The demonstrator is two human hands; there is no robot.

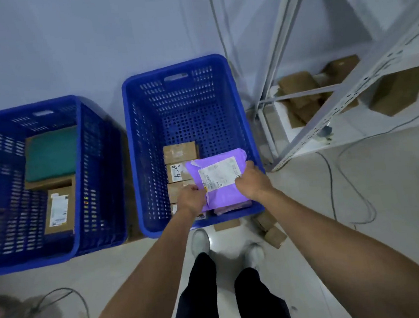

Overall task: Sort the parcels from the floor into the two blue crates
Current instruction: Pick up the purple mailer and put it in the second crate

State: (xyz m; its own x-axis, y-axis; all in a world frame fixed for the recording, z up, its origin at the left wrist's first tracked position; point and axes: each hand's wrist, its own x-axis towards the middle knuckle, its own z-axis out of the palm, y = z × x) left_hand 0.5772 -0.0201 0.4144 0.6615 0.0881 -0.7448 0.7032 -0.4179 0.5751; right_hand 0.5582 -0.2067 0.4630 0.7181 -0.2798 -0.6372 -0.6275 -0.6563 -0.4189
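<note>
Seems soft, light, probably slick: purple mailer [220,180], likely to sag. Pinched at opposite edges by left hand [190,198] and right hand [252,181], fingers [249,167] curled round it. Held low in right blue crate [238,100], above cardboard boxes [179,152]. Best gripped at edges.

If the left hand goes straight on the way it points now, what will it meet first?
Probably the cardboard boxes lying in a row in the right blue crate, just beyond the left hand, which grips the purple parcel. Depth is hard to judge.
</note>
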